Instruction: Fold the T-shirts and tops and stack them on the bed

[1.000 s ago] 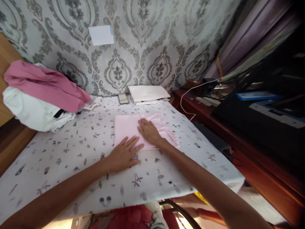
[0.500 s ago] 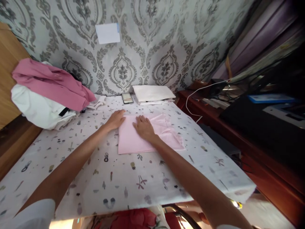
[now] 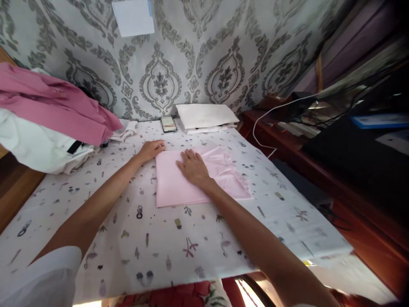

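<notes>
A folded light pink cloth (image 3: 172,187) lies on the patterned sheet in front of me, smooth on the left and creased towards its right end. My left hand (image 3: 151,150) is at its far left corner, fingers curled together on the edge there; the fingertips are partly hidden. Flat on top of the cloth rests my right hand (image 3: 194,167), palm down with the fingers stretched out, pressing near the middle.
A folded white cloth stack (image 3: 206,116) lies against the wall, beside a small blurred item (image 3: 168,124). Pink and white clothes (image 3: 57,106) are heaped at the left. On the right, a dark red desk (image 3: 300,160) holds a white cable (image 3: 255,128) and dark equipment.
My left hand's fingers have drawn in at the cloth's far left corner. The right hand stays flat on the cloth. The camera view has shifted slightly down and closer.
</notes>
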The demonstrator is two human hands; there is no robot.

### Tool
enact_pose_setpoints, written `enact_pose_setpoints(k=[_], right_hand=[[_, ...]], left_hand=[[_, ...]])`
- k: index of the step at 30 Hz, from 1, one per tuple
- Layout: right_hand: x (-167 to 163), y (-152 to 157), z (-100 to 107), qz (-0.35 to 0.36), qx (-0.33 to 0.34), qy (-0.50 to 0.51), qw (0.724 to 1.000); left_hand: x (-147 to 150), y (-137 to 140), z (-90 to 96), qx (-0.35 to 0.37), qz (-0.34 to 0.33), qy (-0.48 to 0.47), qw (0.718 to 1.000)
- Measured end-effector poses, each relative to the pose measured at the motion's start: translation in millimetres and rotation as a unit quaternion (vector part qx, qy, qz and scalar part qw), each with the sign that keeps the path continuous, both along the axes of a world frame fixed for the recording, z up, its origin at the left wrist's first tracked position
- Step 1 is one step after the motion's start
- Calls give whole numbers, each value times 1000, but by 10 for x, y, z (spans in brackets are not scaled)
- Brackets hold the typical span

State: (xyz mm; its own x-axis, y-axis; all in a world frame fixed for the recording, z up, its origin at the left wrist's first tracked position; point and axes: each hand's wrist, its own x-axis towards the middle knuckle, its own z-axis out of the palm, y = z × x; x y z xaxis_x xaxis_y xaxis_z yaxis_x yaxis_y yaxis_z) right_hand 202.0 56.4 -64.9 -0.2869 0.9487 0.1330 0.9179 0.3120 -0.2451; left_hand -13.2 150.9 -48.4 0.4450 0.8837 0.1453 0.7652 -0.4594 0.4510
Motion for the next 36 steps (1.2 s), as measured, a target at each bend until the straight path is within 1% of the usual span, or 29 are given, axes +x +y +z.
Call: enact_pose_setpoints(k=[2,4,7,9,10,12,15,17,19,20,21,22,23,24,25,26,27,28,29,30,31,33,34,36], right_hand=[[3,10,-30,4,13,1,1000],[3,23,-63,3,26,3,1000],[-1,34,-90,2,32,7,999],[-4,32,-84,2,23,9,1000],[-6,29,-77,2,19,9,1000],[-8,26,-63,5,15,8,1000],[-10,28,-61,11,25,11,1000],[-11,26,-60,9,27,13,1000],[-9,14,-47,5,23,17,1000],[-6,7,-34,4,18,25,1000],[-3,1,-19,4,10,43,999],[1,-2,0,4,1,70,998],[4,-2,21,3,-6,101,995],[7,3,43,0,-9,130,991],[7,11,66,-5,-7,153,988],[4,22,87,-11,0,164,986],[-2,36,105,-21,6,183,983],[-11,53,119,-32,7,214,976],[-23,72,125,-45,2,257,965],[-35,93,124,-59,-7,304,951],[-48,115,116,-75,-19,349,934],[-68,153,85,-102,-36,409,906],[-76,165,68,-111,-38,417,901],[-103,163,46,-117,-38,445,887]], left_hand=[[10,-41,-7,20,11,15,1000],[36,-122,-8,57,24,55,997],[103,-321,23,126,58,112,984],[154,-502,63,151,63,120,979],[177,-609,83,155,48,121,979],[210,-858,105,142,-12,127,982],[211,-1316,81,74,-122,147,979],[168,-1630,33,24,-168,149,974],[92,-1871,-29,7,-184,121,975],[47,-1938,-61,1,-180,92,979],[5,-1962,-89,-4,-154,44,987],[-30,-1943,-107,-8,-101,-26,994],[-54,-1886,-112,-24,-35,-106,993],[-63,-1800,-98,-56,36,-190,980],[-59,-1699,-67,-99,103,-272,952],[-42,-1593,-22,-151,157,-342,914],[-16,-1493,33,-207,192,-395,874],[15,-1406,89,-263,210,-432,837],[48,-1334,141,-312,218,-452,807],[83,-1279,183,-351,221,-459,786],[118,-1240,214,-382,225,-455,772],[188,-1208,250,-416,233,-444,759],[221,-1211,264,-414,233,-449,756],[275,-1247,314,-390,209,-479,758]])
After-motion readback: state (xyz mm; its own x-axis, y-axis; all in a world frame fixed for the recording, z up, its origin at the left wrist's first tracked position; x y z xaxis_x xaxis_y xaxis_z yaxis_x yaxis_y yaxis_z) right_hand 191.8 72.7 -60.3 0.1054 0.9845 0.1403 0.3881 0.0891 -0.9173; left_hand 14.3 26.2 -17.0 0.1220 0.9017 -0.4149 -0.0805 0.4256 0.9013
